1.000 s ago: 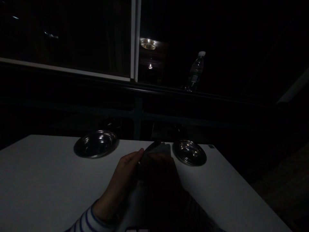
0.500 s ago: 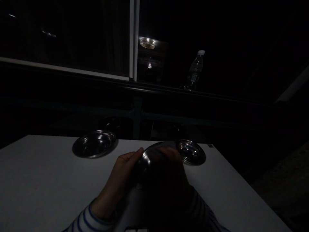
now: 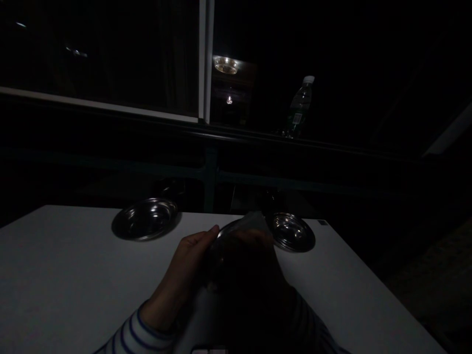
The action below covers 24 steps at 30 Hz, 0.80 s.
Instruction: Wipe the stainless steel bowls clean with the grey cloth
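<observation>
In very dim light, my left hand (image 3: 186, 263) grips the near-left edge of a shiny metal dish (image 3: 224, 243), thumb along its rim. The dish is tilted up over the table, its lower part lost in shadow. Across its face lies my right hand (image 3: 258, 246), fingers bent, with a thin grey cloth (image 3: 255, 221) showing past the fingertips. Much of the right hand is dark, and the cloth's exact shape is hard to make out. One metal dish (image 3: 144, 221) rests on the table to the left, another (image 3: 293, 232) just beyond my right hand.
The white table (image 3: 73, 275) runs under my forearms, with a small dark label (image 3: 322, 222) at its far right corner. Behind it are a dark rail and a window frame (image 3: 203, 59). A plastic bottle (image 3: 299, 109) with a white cap stands on the ledge.
My right hand has shifted slightly across the dish, and more of the grey cloth now shows above its fingers. My left hand keeps its grip on the rim.
</observation>
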Motion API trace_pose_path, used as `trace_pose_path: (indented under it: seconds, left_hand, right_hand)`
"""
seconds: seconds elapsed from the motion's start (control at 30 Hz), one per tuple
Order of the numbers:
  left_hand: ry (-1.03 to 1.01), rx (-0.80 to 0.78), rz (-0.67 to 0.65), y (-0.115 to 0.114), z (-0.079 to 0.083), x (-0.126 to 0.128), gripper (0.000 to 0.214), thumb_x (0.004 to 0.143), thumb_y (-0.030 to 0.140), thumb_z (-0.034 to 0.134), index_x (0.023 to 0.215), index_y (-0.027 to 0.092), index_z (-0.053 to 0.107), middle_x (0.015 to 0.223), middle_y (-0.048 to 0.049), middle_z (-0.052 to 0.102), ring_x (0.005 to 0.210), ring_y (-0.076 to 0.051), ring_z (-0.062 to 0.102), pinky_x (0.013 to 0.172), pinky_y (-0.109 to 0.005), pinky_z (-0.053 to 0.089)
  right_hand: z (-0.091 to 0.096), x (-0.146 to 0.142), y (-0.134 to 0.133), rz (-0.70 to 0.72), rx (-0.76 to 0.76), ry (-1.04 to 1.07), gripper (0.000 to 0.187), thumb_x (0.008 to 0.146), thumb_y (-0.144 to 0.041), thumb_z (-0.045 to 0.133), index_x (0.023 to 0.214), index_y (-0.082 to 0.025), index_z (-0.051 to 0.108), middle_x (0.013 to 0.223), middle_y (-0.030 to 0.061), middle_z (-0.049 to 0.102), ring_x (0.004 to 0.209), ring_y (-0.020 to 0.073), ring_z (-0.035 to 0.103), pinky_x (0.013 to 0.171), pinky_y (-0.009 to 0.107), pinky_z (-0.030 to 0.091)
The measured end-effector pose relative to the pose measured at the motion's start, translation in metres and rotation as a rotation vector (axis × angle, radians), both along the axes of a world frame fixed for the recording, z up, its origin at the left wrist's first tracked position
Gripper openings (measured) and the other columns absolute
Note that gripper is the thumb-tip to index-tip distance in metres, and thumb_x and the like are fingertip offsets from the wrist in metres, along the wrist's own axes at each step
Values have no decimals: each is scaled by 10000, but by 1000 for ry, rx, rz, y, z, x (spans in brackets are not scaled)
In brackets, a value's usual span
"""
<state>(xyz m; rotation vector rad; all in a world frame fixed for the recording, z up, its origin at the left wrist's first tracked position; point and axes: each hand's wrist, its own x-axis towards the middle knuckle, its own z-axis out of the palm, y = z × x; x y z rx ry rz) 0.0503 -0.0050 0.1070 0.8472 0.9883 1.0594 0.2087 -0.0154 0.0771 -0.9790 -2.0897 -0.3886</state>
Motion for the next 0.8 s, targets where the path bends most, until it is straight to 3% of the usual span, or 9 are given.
trace_pose_path:
  seconds: [0.2, 0.4, 0.53, 0.63, 0.8]
  left_hand:
    - [-46, -37, 8, 1, 2, -1, 335, 672, 449, 677, 567, 149, 574, 494, 30, 548, 467, -108, 498, 524, -241, 401]
    - [-87, -59, 11, 1, 3, 0, 288, 682, 436, 670, 670, 150, 640, 523, 18, 595, 483, -128, 541, 536, -249, 426]
    - [-132, -74, 6, 4, 1, -3, 272, 678, 408, 684, 738, 143, 667, 578, 4, 634, 546, -136, 575, 557, -242, 436]
    - [-175, -87, -16, 6, 0, -4, 269, 693, 392, 680, 779, 137, 678, 589, 1, 644, 531, -123, 557, 555, -237, 428]
    - [-204, -109, -17, 6, 0, -1, 272, 722, 386, 661, 820, 133, 684, 608, -15, 663, 533, -133, 576, 568, -246, 435]
  right_hand:
    - [7, 24, 9, -53, -224, 282, 310, 936, -276, 339, 1161, -219, 545, 1100, 70, 565, 999, 179, 520, 830, 352, 450]
    - [-10, -8, 0, -53, 28, -9, 301, 826, -332, 532, 1113, -253, 581, 1008, 55, 618, 940, 240, 523, 816, 432, 423]
    - [-4, 1, 4, -45, -30, 31, 359, 865, -410, 468, 1168, -237, 547, 1122, 72, 577, 1024, 240, 505, 842, 424, 426]
    - [3, 19, 8, -77, -82, 121, 356, 939, -308, 303, 1230, -215, 486, 1171, 78, 550, 1072, 201, 488, 864, 385, 429]
    - [-9, -3, 2, -94, 28, -48, 357, 845, -364, 506, 1180, -244, 528, 1095, 61, 602, 1012, 242, 508, 854, 434, 398]
